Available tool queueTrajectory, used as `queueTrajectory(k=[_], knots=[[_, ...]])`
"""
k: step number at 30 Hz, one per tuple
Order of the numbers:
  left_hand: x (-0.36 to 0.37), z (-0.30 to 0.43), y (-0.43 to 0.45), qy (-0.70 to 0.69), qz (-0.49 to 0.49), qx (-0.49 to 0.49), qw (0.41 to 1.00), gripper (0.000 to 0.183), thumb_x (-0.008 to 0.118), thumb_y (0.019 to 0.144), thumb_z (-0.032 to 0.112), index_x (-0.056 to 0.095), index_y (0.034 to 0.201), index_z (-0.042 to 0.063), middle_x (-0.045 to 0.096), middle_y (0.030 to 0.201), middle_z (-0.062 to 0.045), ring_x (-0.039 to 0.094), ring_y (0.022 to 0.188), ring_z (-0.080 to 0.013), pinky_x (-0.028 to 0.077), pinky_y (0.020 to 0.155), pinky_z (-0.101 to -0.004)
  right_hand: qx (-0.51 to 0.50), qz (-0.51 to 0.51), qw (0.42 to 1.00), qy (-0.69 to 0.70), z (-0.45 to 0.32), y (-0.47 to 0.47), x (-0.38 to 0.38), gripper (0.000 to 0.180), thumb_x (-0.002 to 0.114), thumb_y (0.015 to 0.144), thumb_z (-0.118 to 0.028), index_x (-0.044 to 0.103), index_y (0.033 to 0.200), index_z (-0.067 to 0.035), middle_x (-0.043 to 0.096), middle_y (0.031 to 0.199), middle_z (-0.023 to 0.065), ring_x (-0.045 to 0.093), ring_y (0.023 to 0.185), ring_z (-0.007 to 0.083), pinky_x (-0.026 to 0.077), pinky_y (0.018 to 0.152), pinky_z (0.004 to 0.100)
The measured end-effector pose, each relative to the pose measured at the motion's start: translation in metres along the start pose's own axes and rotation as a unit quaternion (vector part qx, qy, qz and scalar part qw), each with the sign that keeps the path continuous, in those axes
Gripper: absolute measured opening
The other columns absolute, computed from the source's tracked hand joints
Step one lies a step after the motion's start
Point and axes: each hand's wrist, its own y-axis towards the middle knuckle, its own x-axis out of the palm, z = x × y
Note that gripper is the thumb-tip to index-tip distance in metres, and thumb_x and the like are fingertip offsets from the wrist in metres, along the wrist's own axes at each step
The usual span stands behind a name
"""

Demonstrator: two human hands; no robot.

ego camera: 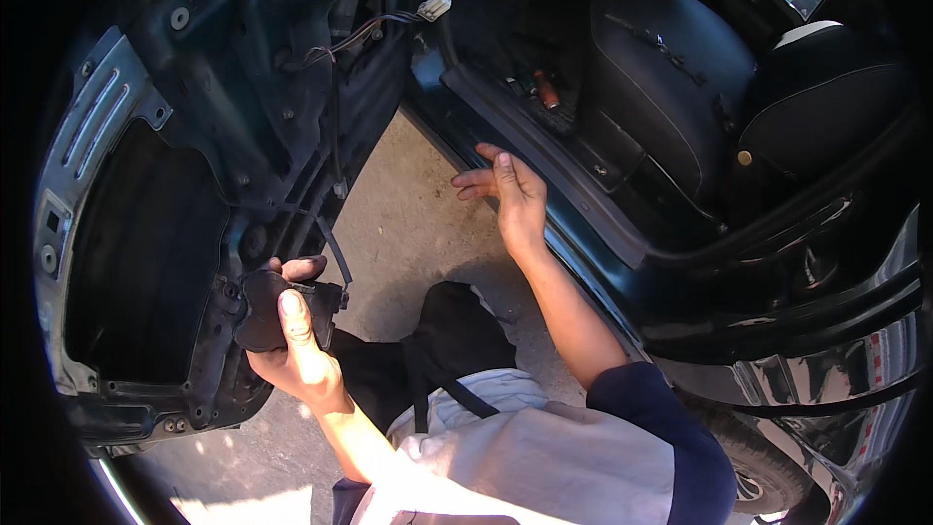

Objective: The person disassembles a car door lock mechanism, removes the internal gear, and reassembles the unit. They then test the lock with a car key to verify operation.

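My left hand grips a dark, box-like part, perhaps a door latch unit, with the thumb across its face. It is held at the lower edge of an open car door whose bare inner metal shows. A thin black cable runs from the door down to the part's right side; whether it is attached there I cannot tell. My right hand is raised beside the door sill, fingers apart and nothing in it. A white wire connector hangs from the door's wiring.
A screwdriver with a red handle lies on the car floor inside the sill, among other small tools. Behind it stands a dark front seat. Concrete ground lies between door and body. A rear wheel is at lower right.
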Motion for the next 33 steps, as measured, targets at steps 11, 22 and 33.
queueTrajectory(k=[11,22,33], knots=[[-0.027,-0.014,0.004,-0.119,0.091,-0.033,0.988,0.037,0.069,0.095,0.018,0.057,0.116,-0.01,0.068,0.098,-0.02,0.065,0.087,-0.0268,0.053,0.086,-0.0399,-0.143,0.179,0.921,-0.315,-0.032,0.03,-0.083,0.045,0.038,0.092,0.003,0.052,0.134,0.005,0.071,0.107,0.0144,0.066,0.092,0.018,0.052,0.084,0.0305],[-0.041,-0.003,-0.007,-0.105,0.073,-0.034,0.991,0.046,0.07,0.094,0.022,0.052,0.124,-0.008,0.07,0.096,-0.019,0.066,0.085,-0.0258,0.053,0.083,-0.0372,-0.06,0.09,0.717,-0.689,-0.142,0.226,-0.189,0.066,0.072,0.086,-0.032,0.048,0.141,-0.004,0.061,0.131,0.0211,0.055,0.124,0.0388,0.045,0.102,0.046],[-0.044,-0.004,-0.008,-0.112,0.084,-0.048,0.989,0.048,0.069,0.094,0.024,0.052,0.125,-0.008,0.069,0.097,-0.018,0.067,0.085,-0.0258,0.054,0.076,-0.0358,-0.198,0.137,0.912,-0.333,-0.149,0.202,-0.158,0.046,0.051,0.104,-0.04,0.058,0.129,-0.002,0.07,0.087,0.0088,0.063,0.064,0.015,0.049,0.053,0.0271]])
